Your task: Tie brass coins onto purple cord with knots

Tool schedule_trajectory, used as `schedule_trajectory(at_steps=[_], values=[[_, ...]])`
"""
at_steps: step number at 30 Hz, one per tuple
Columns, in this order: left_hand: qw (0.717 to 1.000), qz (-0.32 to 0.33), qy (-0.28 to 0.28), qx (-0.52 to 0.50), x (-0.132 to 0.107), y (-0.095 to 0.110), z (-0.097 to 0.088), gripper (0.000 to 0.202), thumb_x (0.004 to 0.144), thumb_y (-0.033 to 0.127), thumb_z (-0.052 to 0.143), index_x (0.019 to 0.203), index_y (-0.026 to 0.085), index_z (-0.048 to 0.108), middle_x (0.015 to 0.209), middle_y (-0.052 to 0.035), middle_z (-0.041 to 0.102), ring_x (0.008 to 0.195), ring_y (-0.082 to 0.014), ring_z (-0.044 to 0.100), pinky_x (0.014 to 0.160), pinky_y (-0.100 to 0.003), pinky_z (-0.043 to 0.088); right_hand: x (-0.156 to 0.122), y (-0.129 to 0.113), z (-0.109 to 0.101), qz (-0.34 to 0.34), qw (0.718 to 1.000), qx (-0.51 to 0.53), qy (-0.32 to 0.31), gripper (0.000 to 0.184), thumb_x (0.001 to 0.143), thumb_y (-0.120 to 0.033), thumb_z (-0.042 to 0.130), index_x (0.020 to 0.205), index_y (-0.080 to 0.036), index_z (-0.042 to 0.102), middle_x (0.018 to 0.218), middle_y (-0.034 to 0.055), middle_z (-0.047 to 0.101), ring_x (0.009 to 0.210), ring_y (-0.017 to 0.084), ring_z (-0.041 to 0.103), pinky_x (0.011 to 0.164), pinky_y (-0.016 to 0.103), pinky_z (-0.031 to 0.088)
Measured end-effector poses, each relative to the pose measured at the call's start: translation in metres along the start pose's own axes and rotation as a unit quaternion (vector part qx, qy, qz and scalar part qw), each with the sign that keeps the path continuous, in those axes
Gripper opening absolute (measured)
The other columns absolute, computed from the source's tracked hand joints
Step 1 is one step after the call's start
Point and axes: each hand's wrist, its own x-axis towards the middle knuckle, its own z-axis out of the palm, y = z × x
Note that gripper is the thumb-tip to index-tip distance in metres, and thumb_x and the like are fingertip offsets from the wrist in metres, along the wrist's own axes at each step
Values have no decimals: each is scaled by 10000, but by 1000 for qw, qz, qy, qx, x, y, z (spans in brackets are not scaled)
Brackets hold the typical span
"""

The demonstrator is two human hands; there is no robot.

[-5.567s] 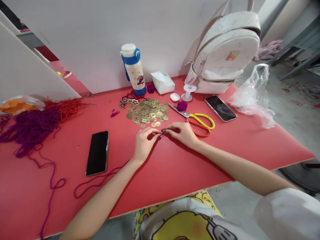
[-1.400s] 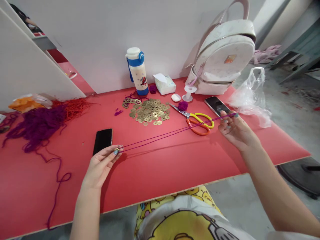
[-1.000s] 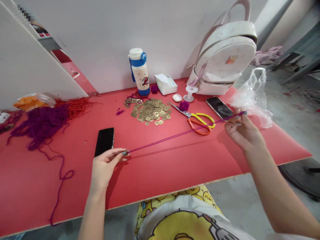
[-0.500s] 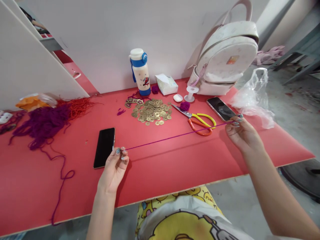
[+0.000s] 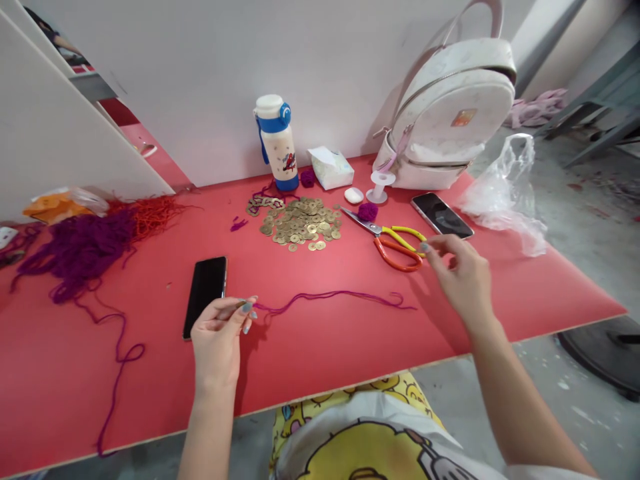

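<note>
My left hand (image 5: 220, 327) is closed in a pinch, with thumb and fingers on one end of a purple cord (image 5: 325, 294). A small brownish bit shows at its fingertips, too small to name. From there the cord runs slack to the right in two strands, its loose ends curling on the red table. My right hand (image 5: 463, 277) has curled fingers, thumb and forefinger brought together beside the handles of the scissors (image 5: 400, 250). Whether they touch the yellow handle, or hold anything, I cannot tell. A phone (image 5: 206, 290) lies partly behind my left hand.
Brass coins with holes (image 5: 303, 223) lie heaped mid-table, before a bottle (image 5: 279, 147) and a tissue pack (image 5: 331, 168). Purple yarn (image 5: 83, 250) is piled left. A spool (image 5: 381, 187), second phone (image 5: 443, 215), white backpack (image 5: 450, 120) and plastic bag (image 5: 505, 193) stand right.
The cord was stretched taut between both hands; my right hand has let go of it and moved left and down toward the scissors. The cord now hangs slack from my left hand.
</note>
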Motion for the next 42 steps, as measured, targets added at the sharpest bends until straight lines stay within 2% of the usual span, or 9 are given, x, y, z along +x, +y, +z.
schedule_trajectory(at_steps=[3, 6, 9, 17, 20, 26, 32, 36, 42], values=[[1000, -23, -21, 4, -6, 0, 9, 287, 464, 202, 907, 632, 165, 677, 622, -41, 738, 476, -126, 626, 430, -192, 470, -17, -43, 20, -91, 985, 98, -113, 168, 938, -329, 551, 992, -274, 701, 982, 48, 719, 946, 230, 625, 831, 386, 482], [998, -44, -50, 0, -13, -2, 17, 271, 476, 188, 903, 635, 175, 685, 617, -29, 738, 451, -112, 615, 438, -185, 495, -36, -87, 45, -158, 924, 208, -280, 242, 976, -252, 515, 1158, -296, 668, 1171, 34, 705, 1120, 223, 607, 998, 431, 467], [995, -52, -87, -9, -19, -2, 23, 254, 497, 188, 901, 632, 181, 685, 598, -14, 728, 422, -104, 597, 424, -182, 497, -51, -117, 66, -186, 887, 251, -341, 245, 964, -203, 543, 1137, -294, 691, 1173, 19, 710, 1122, 198, 605, 1011, 394, 483], [993, -58, -101, -22, -24, -1, 24, 235, 509, 181, 896, 633, 174, 696, 584, -12, 719, 378, -86, 558, 372, -157, 449, -60, -125, 79, -179, 886, 251, -347, 127, 888, -158, 649, 894, -253, 734, 1109, 33, 714, 1037, 200, 610, 928, 383, 515], [993, -58, -97, -27, -24, -3, 23, 231, 507, 173, 893, 634, 170, 700, 580, -11, 715, 373, -78, 548, 371, -148, 437, -59, -125, 76, -166, 882, 272, -349, 127, 894, -128, 618, 922, -219, 703, 1096, 41, 712, 1025, 184, 613, 934, 365, 503], [993, -67, -94, -38, -25, -3, 23, 239, 494, 172, 900, 629, 168, 702, 578, -11, 714, 373, -72, 546, 382, -143, 439, -59, -129, 75, -116, 844, 325, -411, 160, 896, -123, 616, 1013, -209, 683, 1048, 33, 721, 999, 165, 639, 922, 330, 505], [993, -68, -88, -26, -27, -4, 21, 244, 501, 191, 900, 637, 164, 699, 571, -6, 703, 376, -74, 545, 377, -141, 427, -64, -127, 81, -157, 877, 256, -374, 97, 888, -131, 632, 913, -211, 680, 1066, 31, 708, 1016, 180, 612, 940, 353, 481], [997, -46, -53, 16, -27, -9, 18, 226, 532, 205, 883, 670, 164, 709, 585, -5, 705, 416, -85, 580, 418, -148, 462, -66, -124, 77, -174, 904, 206, -333, 76, 902, -157, 589, 932, -204, 641, 1110, 58, 675, 1029, 210, 583, 901, 370, 484], [996, 28, 22, 81, -33, -14, 18, 187, 585, 190, 850, 724, 162, 727, 657, -9, 726, 549, -95, 648, 487, -128, 495, -72, -128, 66, -225, 889, 213, -337, 73, 928, -176, 549, 906, -199, 614, 1206, 80, 618, 1086, 215, 546, 916, 363, 471]])
